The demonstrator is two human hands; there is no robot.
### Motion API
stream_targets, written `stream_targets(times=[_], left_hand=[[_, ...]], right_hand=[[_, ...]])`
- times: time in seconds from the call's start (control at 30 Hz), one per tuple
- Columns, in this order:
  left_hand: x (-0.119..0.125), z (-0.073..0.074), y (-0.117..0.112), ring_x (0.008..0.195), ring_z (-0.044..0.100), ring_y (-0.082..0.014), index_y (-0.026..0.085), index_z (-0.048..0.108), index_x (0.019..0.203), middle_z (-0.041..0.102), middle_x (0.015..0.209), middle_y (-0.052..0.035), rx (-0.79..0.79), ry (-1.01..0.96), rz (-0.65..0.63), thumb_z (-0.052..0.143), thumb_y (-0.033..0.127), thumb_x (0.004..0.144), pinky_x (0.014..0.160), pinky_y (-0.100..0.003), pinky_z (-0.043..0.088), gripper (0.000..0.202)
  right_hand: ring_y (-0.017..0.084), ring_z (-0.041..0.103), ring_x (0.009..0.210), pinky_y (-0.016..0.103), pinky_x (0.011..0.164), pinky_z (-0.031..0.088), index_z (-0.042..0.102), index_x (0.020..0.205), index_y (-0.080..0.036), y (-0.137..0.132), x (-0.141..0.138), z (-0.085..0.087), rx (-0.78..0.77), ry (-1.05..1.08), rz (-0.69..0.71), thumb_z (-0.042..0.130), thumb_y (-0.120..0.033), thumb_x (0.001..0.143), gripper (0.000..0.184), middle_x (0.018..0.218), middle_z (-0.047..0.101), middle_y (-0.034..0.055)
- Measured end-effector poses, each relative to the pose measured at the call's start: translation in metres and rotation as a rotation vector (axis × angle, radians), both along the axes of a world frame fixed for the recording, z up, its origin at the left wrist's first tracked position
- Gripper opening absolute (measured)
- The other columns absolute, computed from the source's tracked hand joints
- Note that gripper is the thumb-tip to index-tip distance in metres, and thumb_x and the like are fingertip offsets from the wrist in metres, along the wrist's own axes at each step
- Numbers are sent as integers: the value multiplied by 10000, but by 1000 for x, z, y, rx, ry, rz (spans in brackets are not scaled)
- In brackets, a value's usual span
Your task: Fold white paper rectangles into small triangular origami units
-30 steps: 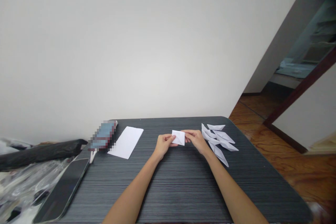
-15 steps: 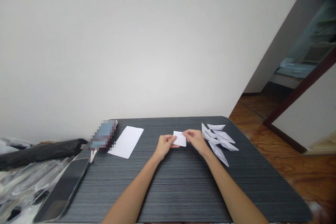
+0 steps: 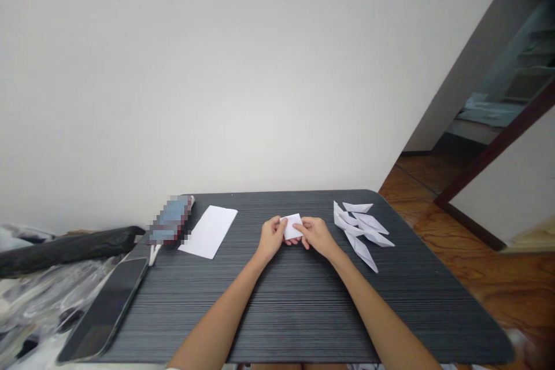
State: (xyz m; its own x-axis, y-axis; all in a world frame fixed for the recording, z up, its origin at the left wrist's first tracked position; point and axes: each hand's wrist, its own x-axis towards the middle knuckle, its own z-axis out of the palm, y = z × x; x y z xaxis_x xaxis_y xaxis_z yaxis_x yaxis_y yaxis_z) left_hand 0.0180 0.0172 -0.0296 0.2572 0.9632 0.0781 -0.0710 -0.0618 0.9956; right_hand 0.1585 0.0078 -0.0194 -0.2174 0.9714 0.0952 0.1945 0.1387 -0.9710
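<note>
Between both hands is a small folded piece of white paper (image 3: 292, 226), roughly square, held above the middle of the dark table. My left hand (image 3: 272, 236) grips its left side, thumb on the front and fingers behind. My right hand (image 3: 317, 235) is closed on the right side, its thumb lying across the front face. Close by on the right lie several folded white paper boats (image 3: 363, 226), long and pointed, in a loose pile. To the left rests a flat white sheet of paper (image 3: 208, 232); whether it is one sheet or a stack I cannot tell.
The dark ribbed table (image 3: 299, 312) stands against a white wall (image 3: 269, 81). A phone (image 3: 106, 309) lies at its left edge, near a blurred-out item (image 3: 171, 221) with a white cable (image 3: 153, 254). Plastic-wrapped things (image 3: 56, 295) are left of the table. Wooden floor (image 3: 511, 277) shows on the right.
The small folded paper has tilted and moved slightly left. My right hand has shifted left and its thumb now lies further over the paper's face.
</note>
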Motion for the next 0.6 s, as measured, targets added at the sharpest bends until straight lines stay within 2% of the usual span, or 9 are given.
stream_targets(times=[0.07, 0.13, 0.23, 0.3, 0.4, 0.5, 0.53, 0.6], left_hand=[[-1, 1, 1, 361, 543, -106, 136, 419, 681, 559, 442, 0, 51, -6, 15, 403, 446, 776, 324, -159, 385, 324], [-1, 1, 0, 310, 502, -88, 141, 403, 673, 539, 427, 12, 56, -17, 42, 367, 455, 789, 280, -140, 316, 337], [-2, 1, -1, 256, 448, -71, 140, 402, 757, 514, 421, 38, 17, -27, 49, 372, 458, 789, 251, -126, 238, 321], [-3, 1, -1, 269, 449, -68, 142, 384, 917, 518, 452, 55, 11, -44, 10, 447, 424, 764, 268, -123, 247, 327], [-10, 1, 0, 296, 431, -52, 175, 288, 1103, 509, 495, 75, 39, -44, -43, 521, 355, 735, 307, -125, 272, 472], [-20, 2, 3, 301, 363, -33, 170, 343, 1094, 464, 476, 83, 47, 81, -119, 497, 347, 750, 329, -131, 257, 416], [-24, 2, 4, 314, 359, -35, 164, 380, 1075, 453, 473, 80, 56, 151, -156, 482, 350, 758, 342, -139, 266, 382], [-30, 5, 3, 373, 402, -56, 160, 450, 1046, 457, 490, 59, 133, 320, -195, 444, 355, 779, 399, -167, 324, 331]], right_hand=[[71, 455, 305, 178, 309, 264, 530, 665, -133, -1, -1, 4, -72, 84, 81, 529, -405, 696, 274, 520, 569, 1], [61, 448, 301, 172, 312, 247, 516, 636, -128, 0, -1, 6, -112, 141, 104, 554, -386, 677, 264, 501, 555, -6], [52, 436, 290, 169, 321, 238, 494, 615, -129, 0, -1, 4, -140, 195, 30, 576, -364, 661, 252, 472, 538, -19], [54, 444, 295, 170, 334, 258, 479, 634, -132, 0, -2, 2, -157, 227, -26, 580, -356, 659, 247, 473, 541, -21], [70, 463, 313, 166, 342, 267, 464, 854, -140, -1, 0, 0, -187, 258, -12, 566, -352, 672, 297, 488, 557, -31], [83, 482, 353, 159, 354, 261, 281, 1162, -186, -1, 6, 1, -180, 223, 115, 524, -343, 708, 539, 527, 576, -43], [79, 485, 378, 161, 371, 277, 259, 1193, -198, -1, 9, 2, -151, 191, 145, 515, -332, 715, 559, 545, 574, -45], [69, 485, 441, 173, 426, 322, 372, 1146, -195, 0, 15, 1, -76, 103, 181, 520, -293, 709, 471, 590, 560, -39]])
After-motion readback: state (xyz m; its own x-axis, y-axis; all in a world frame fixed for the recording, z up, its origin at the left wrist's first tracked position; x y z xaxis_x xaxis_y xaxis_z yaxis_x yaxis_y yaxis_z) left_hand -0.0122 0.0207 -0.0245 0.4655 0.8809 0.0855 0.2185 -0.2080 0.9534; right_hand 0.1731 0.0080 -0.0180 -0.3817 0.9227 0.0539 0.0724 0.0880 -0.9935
